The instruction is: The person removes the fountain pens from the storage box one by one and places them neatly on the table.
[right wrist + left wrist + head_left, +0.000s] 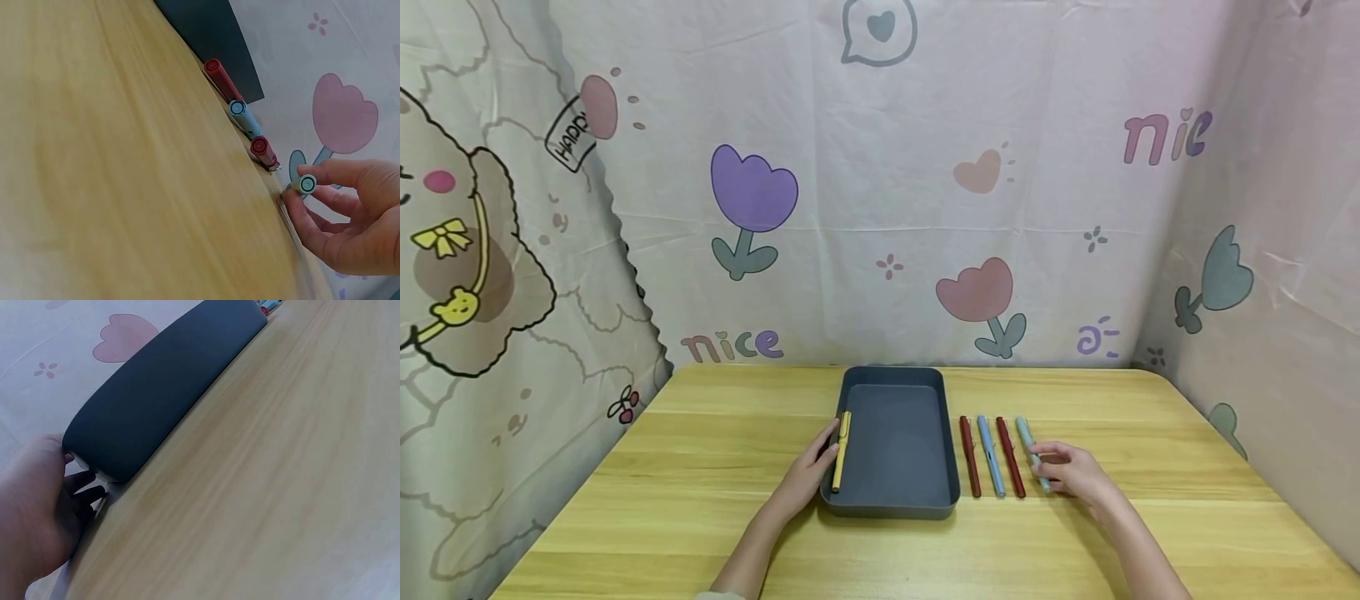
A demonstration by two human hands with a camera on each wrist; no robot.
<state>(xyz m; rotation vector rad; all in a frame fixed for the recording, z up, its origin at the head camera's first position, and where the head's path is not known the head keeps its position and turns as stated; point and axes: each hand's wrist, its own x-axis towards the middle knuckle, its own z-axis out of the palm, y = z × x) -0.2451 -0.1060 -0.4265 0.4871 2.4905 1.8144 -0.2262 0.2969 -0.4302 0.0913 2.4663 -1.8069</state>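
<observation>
A dark grey rectangular tray [891, 450] lies on the table, with a yellow pen [842, 454] inside along its left wall. My left hand [808, 473] holds the tray's left side, thumb at the rim and fingers against the outer wall; the left wrist view shows this hand [47, 506] at the tray's corner [144, 406]. To the right of the tray, my right hand [1071, 473] pinches a light green pen [1024, 433] between thumb and fingers. In the right wrist view the pen's round end [307, 184] sticks out from the fingertips.
Between the tray and my right hand lie a dark red pen [970, 458], a blue pen [991, 458] and another dark red pen [1011, 458], side by side. The wooden table [700, 467] ends at a printed cloth backdrop [865, 208].
</observation>
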